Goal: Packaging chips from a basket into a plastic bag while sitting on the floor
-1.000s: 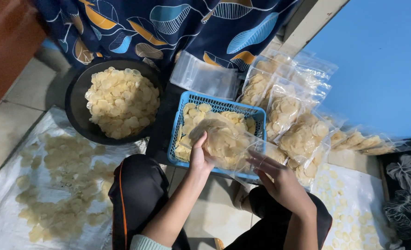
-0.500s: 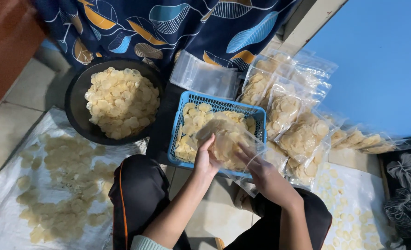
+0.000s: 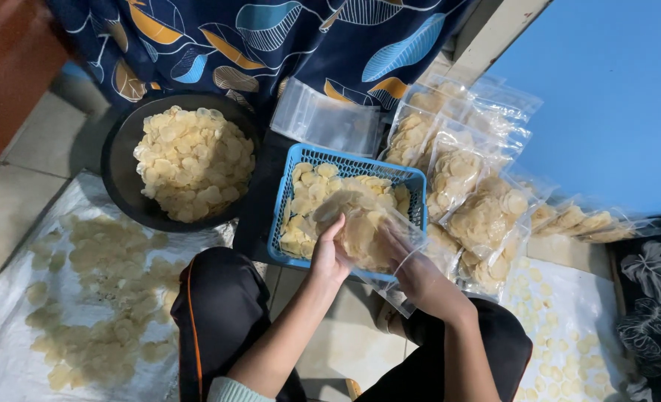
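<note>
A clear plastic bag [image 3: 364, 223] partly filled with pale round chips is held over the near edge of a blue plastic basket [image 3: 286, 201] that also holds chips. My left hand [image 3: 329, 253] grips the bag's left side from below. My right hand [image 3: 412, 268] holds the bag's right edge, fingers along the plastic. Both forearms reach forward from my knees in dark trousers.
A black bowl [image 3: 122, 160] heaped with chips sits at the left. More chips lie spread on a white sheet [image 3: 3, 335]. Several filled clear bags [image 3: 479, 216] lie at the right, empty bags [image 3: 323, 119] behind the basket. A blue wall stands at the right.
Both hands have shifted slightly with the bag over the basket; my right hand moved in closer to the bag's right edge.
</note>
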